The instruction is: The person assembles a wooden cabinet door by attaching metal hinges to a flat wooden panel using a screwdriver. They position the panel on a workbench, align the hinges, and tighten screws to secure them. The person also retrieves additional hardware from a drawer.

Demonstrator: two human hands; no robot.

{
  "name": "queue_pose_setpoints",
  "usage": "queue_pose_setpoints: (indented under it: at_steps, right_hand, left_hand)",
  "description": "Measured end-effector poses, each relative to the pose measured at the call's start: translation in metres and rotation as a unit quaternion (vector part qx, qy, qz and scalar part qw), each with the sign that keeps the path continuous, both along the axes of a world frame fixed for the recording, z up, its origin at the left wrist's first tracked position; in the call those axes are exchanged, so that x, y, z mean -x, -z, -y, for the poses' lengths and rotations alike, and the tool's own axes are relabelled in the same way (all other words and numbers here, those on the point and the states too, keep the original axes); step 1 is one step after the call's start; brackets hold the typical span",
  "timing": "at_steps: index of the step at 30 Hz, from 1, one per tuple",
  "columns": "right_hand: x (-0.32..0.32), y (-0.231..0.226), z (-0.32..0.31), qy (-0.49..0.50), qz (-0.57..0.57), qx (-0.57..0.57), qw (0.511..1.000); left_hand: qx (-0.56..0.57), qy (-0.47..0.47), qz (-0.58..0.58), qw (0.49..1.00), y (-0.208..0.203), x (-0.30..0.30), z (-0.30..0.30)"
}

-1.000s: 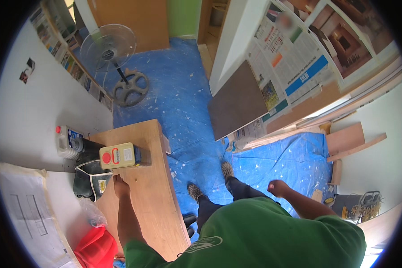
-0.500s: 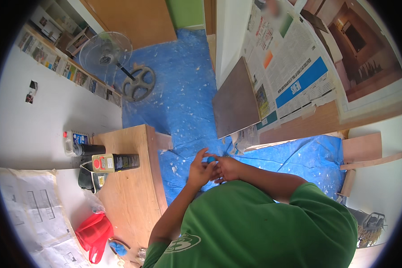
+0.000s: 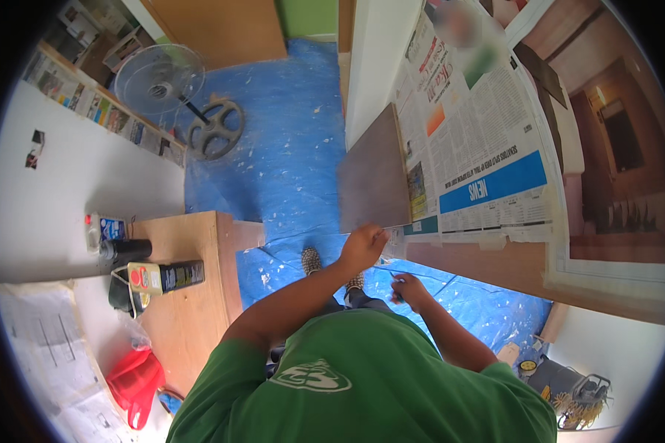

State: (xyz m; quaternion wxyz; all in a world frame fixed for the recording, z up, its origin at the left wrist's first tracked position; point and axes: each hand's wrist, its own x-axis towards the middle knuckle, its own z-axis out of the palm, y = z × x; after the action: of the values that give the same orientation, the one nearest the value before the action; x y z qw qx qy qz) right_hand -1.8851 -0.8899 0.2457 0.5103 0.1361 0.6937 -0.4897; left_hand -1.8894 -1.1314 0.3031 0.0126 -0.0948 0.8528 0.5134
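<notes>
My left hand [image 3: 363,247] is closed with its fingers curled, at the lower edge of a flat brown board [image 3: 377,173]. Whatever it may pinch is hidden. The board lies at the left edge of a newspaper-covered surface [image 3: 488,140]. Below the taped edge of that surface, my right hand [image 3: 412,290] is closed around a small dark object [image 3: 398,297], mostly covered by the fingers. The hands are apart, the left one farther forward.
Paint-specked blue sheeting [image 3: 288,148] covers the floor, where my shoes [image 3: 311,260] stand. On the left, a wooden cabinet top [image 3: 174,317] bears a rectangular can [image 3: 166,277] and a red bag [image 3: 136,380]. A stand fan [image 3: 160,85] stands farther off.
My hands were together around a small blue thing; now they are separated. The left has moved forward to the board's edge, the right down and right. The view has shifted.
</notes>
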Motion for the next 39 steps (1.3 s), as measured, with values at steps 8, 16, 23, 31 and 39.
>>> queue_pose_setpoints:
  at_steps: [8, 16, 23, 31, 39]
  right_hand:
    - [-0.116, -0.009, -0.209, -0.132, -0.084, -0.325, 0.933]
    - [-0.211, 0.061, -0.341, -0.242, -0.098, -0.296, 0.919]
    - [-0.117, -0.018, -0.221, -0.041, -0.028, -0.316, 0.947]
    - [-0.121, 0.013, -0.207, -0.075, -0.039, -0.279, 0.957]
    - [-0.116, 0.051, -0.261, -0.19, -0.044, -0.302, 0.933]
  left_hand:
    - [-0.151, -0.223, 0.159, 0.95, 0.09, 0.171, -0.047]
    - [-0.036, -0.178, 0.185, 0.966, 0.103, 0.162, -0.041]
    - [0.092, -0.175, 0.082, 0.977, 0.102, 0.142, -0.007]
    - [-0.032, -0.245, -0.014, 0.969, 0.122, 0.087, 0.081]
    - [-0.03, -0.263, 0.151, 0.953, 0.1, 0.087, 0.066]
